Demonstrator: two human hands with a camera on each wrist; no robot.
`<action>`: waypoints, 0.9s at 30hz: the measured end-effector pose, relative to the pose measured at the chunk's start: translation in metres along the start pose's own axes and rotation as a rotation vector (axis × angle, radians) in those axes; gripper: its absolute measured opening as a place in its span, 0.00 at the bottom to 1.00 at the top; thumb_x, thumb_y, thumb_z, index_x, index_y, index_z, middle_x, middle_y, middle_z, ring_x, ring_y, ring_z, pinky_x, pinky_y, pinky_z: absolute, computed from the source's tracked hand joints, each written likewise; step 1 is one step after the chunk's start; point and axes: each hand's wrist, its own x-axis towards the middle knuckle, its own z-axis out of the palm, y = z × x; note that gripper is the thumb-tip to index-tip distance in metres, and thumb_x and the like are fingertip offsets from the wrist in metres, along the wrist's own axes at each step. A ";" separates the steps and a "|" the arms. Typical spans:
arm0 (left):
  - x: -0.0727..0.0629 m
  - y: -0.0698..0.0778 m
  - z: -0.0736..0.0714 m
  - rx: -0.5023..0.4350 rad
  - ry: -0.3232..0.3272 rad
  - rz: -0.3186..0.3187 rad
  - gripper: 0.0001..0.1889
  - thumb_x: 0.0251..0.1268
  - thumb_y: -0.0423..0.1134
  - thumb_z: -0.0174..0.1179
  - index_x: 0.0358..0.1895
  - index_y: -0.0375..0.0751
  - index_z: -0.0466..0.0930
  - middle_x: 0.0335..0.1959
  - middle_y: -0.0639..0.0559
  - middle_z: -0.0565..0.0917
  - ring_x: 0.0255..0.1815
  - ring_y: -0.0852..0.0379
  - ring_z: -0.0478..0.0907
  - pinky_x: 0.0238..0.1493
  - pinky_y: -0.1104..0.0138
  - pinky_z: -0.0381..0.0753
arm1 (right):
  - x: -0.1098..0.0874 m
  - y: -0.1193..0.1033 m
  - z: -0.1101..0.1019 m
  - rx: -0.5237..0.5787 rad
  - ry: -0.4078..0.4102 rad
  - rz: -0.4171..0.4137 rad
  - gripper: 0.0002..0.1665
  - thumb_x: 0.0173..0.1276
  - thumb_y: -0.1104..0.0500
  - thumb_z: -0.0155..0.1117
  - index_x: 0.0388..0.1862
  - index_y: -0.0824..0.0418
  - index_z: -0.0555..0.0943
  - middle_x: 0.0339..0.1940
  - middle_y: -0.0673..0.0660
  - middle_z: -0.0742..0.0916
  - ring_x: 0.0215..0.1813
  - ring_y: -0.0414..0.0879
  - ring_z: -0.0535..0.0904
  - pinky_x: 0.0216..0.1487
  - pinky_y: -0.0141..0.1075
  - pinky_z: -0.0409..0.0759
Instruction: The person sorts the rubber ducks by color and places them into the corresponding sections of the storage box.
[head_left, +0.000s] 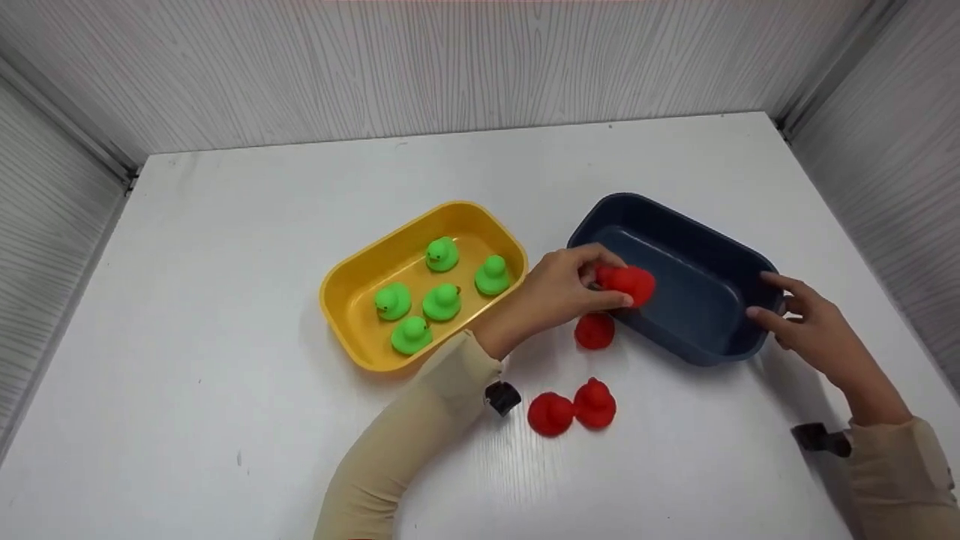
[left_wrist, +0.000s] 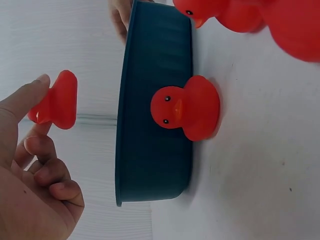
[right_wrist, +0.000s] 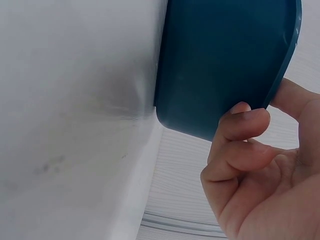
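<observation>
My left hand (head_left: pixel 559 289) pinches a red toy duck (head_left: pixel 631 286) between thumb and fingers, above the near-left rim of a dark blue bin (head_left: pixel 686 300). In the left wrist view this duck (left_wrist: pixel 64 100) is tilted and held apart from the bin's wall. At the bin's right end, my right hand (head_left: pixel 814 326) grips the rim, with fingers curled against the outer wall (right_wrist: pixel 220 70) in the right wrist view. One red duck (head_left: pixel 595 331) sits on the table beside the bin. Two more, a red duck (head_left: pixel 550 414) and its neighbour (head_left: pixel 595 403), stand together nearer me.
A yellow bin (head_left: pixel 352 330) left of my left forearm holds several green ducks (head_left: pixel 442 301). Both bins stand on a white table (head_left: pixel 225 300). Pale wood-grain panels (head_left: pixel 450 67) rise behind it and at both sides.
</observation>
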 end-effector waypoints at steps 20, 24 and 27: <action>0.046 0.006 0.024 0.326 -0.056 -0.132 0.21 0.54 0.58 0.68 0.53 0.66 0.81 0.56 0.63 0.80 0.47 0.64 0.75 0.41 0.72 0.73 | 0.000 0.002 0.000 -0.001 0.014 -0.007 0.40 0.71 0.49 0.59 0.75 0.63 0.57 0.34 0.45 0.76 0.25 0.36 0.70 0.26 0.31 0.69; 0.050 0.008 0.028 0.398 -0.078 -0.134 0.21 0.55 0.59 0.67 0.54 0.67 0.81 0.59 0.64 0.79 0.50 0.64 0.75 0.45 0.71 0.74 | 0.000 0.000 -0.001 -0.009 0.009 -0.001 0.40 0.71 0.49 0.59 0.75 0.62 0.57 0.34 0.47 0.76 0.25 0.36 0.71 0.26 0.32 0.69; 0.052 0.008 0.031 0.442 -0.088 -0.141 0.21 0.55 0.58 0.67 0.54 0.67 0.81 0.58 0.64 0.79 0.50 0.64 0.75 0.46 0.70 0.73 | 0.000 -0.001 0.000 -0.007 0.008 0.003 0.40 0.71 0.48 0.59 0.75 0.62 0.57 0.35 0.48 0.76 0.26 0.36 0.71 0.27 0.32 0.69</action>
